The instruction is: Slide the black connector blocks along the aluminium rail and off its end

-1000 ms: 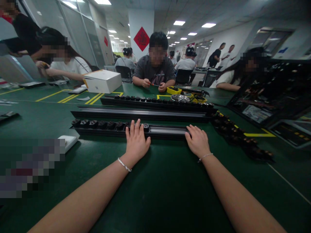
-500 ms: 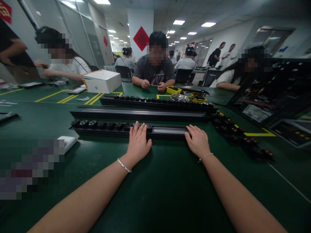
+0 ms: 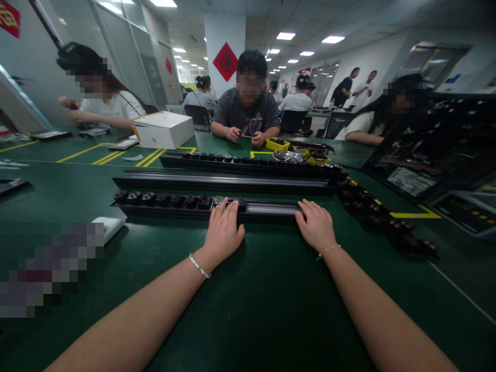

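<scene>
Black channel [image 3: 271, 208], under left hand [image 3: 226, 227] near its middle, right hand [image 3: 315, 222] at right end — both grips spread

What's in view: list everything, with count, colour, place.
Table: one, green, beneath the trays
Long trays: three, black, ahead
Modules: many, black, in the nearest and farthest trays
Strip of parts: one, dark, right of trays
Box: one, white, behind trays
Bins: two, yellow, behind trays
Dish: one, silvery, beside bins
Case: one, black, right
Item: one, white end, rest pixelated, left
Tape: several lines, yellow, on table
Diamond signs: three, red, background
Seated people nearby: three, in grey or white, ahead, left, right
Lights: several, white, overhead
Left hand: one, silvery bracelet, over the nearest tray's modules
Right hand: one, silvery bracelet, at that tray's right end
</scene>
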Demonstrator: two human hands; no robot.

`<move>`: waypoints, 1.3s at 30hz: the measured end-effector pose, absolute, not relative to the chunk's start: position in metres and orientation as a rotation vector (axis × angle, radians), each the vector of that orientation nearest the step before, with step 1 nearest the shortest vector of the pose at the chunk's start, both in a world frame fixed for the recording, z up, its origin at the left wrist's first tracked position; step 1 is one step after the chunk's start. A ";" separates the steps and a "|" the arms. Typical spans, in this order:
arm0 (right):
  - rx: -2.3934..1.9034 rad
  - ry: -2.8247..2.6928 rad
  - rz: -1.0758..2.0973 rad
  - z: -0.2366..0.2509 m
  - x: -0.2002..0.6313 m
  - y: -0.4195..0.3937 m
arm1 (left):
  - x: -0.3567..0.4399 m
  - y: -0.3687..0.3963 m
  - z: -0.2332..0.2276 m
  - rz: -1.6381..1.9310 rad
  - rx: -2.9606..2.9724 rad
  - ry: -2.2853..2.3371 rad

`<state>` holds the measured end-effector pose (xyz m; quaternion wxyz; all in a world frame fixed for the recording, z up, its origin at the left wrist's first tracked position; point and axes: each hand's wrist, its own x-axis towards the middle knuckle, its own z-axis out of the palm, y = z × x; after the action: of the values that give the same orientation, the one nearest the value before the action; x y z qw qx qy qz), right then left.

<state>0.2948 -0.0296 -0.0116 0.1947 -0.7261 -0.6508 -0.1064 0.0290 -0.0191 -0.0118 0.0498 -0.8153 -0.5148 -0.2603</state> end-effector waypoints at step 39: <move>-2.022 -1.826 -0.299 -0.011 0.295 -0.030 | 0.030 -0.016 -0.009 -0.869 -2.597 -1.723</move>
<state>0.2949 -0.0300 -0.0114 0.1992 -0.7229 -0.6530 -0.1069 0.0298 -0.0163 -0.0086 -0.0467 -0.8018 -0.5319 -0.2682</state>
